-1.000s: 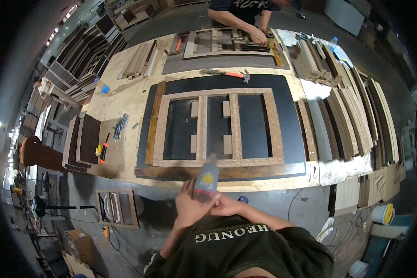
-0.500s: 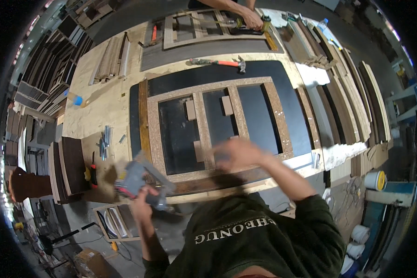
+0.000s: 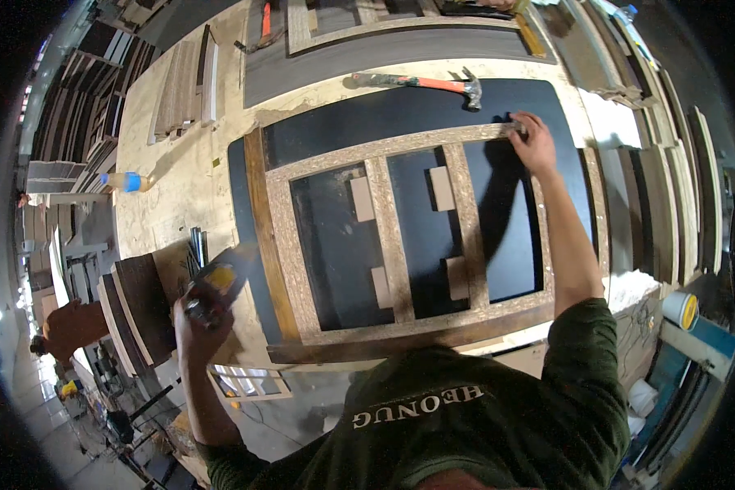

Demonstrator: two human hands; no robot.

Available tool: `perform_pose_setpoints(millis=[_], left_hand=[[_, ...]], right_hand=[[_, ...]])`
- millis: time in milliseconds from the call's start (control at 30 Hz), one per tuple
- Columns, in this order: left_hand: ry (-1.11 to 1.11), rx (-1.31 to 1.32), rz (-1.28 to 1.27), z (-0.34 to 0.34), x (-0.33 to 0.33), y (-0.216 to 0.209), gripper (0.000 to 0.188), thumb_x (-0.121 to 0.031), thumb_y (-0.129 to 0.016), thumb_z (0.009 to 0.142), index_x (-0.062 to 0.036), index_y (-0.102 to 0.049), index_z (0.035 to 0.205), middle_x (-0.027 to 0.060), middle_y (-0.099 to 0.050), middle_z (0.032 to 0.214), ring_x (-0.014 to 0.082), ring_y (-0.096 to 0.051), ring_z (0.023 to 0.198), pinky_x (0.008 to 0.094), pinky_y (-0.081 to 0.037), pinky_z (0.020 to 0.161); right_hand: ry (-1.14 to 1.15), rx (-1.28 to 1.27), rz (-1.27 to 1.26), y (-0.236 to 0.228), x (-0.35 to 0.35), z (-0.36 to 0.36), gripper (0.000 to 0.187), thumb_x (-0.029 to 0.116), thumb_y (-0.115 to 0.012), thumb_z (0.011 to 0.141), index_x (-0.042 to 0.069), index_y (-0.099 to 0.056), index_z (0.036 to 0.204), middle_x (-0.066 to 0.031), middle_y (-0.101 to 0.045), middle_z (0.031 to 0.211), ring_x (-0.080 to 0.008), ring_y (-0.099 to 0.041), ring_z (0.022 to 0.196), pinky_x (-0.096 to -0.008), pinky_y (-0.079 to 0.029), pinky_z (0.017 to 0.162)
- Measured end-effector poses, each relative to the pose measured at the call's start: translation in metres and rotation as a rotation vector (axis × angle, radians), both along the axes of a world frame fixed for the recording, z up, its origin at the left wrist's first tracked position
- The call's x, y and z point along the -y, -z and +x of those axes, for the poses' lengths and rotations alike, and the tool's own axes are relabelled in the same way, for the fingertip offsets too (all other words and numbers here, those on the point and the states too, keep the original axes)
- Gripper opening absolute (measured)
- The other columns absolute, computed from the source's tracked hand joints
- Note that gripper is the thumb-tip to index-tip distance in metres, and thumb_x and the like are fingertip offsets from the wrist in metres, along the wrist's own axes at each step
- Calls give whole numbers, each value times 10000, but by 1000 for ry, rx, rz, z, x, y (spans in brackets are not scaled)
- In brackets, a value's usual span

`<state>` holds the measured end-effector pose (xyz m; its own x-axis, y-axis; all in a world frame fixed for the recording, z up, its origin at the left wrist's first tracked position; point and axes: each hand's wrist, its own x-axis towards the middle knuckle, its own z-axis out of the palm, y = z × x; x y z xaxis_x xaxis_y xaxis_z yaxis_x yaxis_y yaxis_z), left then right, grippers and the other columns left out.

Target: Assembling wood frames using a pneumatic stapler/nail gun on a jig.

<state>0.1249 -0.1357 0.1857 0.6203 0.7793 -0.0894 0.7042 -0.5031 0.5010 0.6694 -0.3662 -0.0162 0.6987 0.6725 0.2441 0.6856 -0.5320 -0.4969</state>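
Note:
My left hand (image 3: 194, 333) is closed around the grip of a nail gun (image 3: 222, 284), raised over the left side of the bench and blurred by motion. My right hand (image 3: 536, 149) reaches to the far right corner of a chipboard frame (image 3: 394, 269). Its fingers are pinched there around something small and greyish that I cannot make out. The frame lies on a black panel (image 3: 327, 131), with wood blocks (image 3: 442, 189) set against its inner bars. Brown strips (image 3: 268, 237) run along the panel's edges.
A hammer (image 3: 433, 83) with an orange handle lies on the panel's far edge. Wood strips are stacked at the right (image 3: 665, 204) and far left (image 3: 184, 90). A bottle (image 3: 126, 181) lies at the left. Dark boards (image 3: 143, 302) stand beside my left hand. Another frame (image 3: 400, 33) lies beyond.
My right hand has moved from the frame's near middle to its far right corner. My left hand has shifted left with the nail gun, which has turned. The view has shifted too.

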Motion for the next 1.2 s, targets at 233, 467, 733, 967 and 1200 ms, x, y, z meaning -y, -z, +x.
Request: perform_pose_setpoints(millis=[233, 467, 733, 967, 1200], left_hand=[[50, -272, -228, 57, -32, 40, 286, -163, -722, 648, -19, -639, 881, 154, -655, 740, 274, -666, 707, 361, -501, 630], [21, -278, -305, 44, -24, 66, 308, -163, -717, 673, -20, -631, 931, 177, -661, 771, 289, -673, 726, 363, -516, 636], [159, -173, -257, 81, -49, 28, 378, -202, -748, 650, 16, -626, 933, 144, -675, 762, 196, -666, 675, 338, -525, 611], [576, -51, 127, 152, -92, 72, 582, -171, -851, 608, 23, -538, 1060, 161, -625, 909, 249, -645, 804, 348, -522, 660], [793, 65, 299, 191, -102, 136, 667, -179, -865, 567, 30, -471, 1063, 168, -562, 883, 286, -611, 774, 368, -515, 621]], right_hand=[[-17, 118, -14, 19, -11, 6, 185, 222, -594, 794, 122, -690, 917, -95, -643, 935, -308, -550, 919, -392, -412, 872], [-18, 117, -92, 15, -13, 8, 222, 262, -590, 808, 100, -671, 937, -104, -620, 950, -307, -543, 927, -372, -394, 862], [-211, 61, -135, 1, -11, 9, 298, 335, -626, 823, 87, -652, 987, -117, -609, 956, -330, -543, 938, -407, -431, 844], [-155, 103, -156, 12, -4, 13, 317, 346, -616, 830, 103, -629, 1033, -99, -598, 980, -319, -540, 950, -395, -433, 856], [-128, 142, -79, 22, -6, 13, 323, 362, -591, 821, 102, -618, 1010, -98, -571, 945, -308, -529, 943, -402, -434, 849]])
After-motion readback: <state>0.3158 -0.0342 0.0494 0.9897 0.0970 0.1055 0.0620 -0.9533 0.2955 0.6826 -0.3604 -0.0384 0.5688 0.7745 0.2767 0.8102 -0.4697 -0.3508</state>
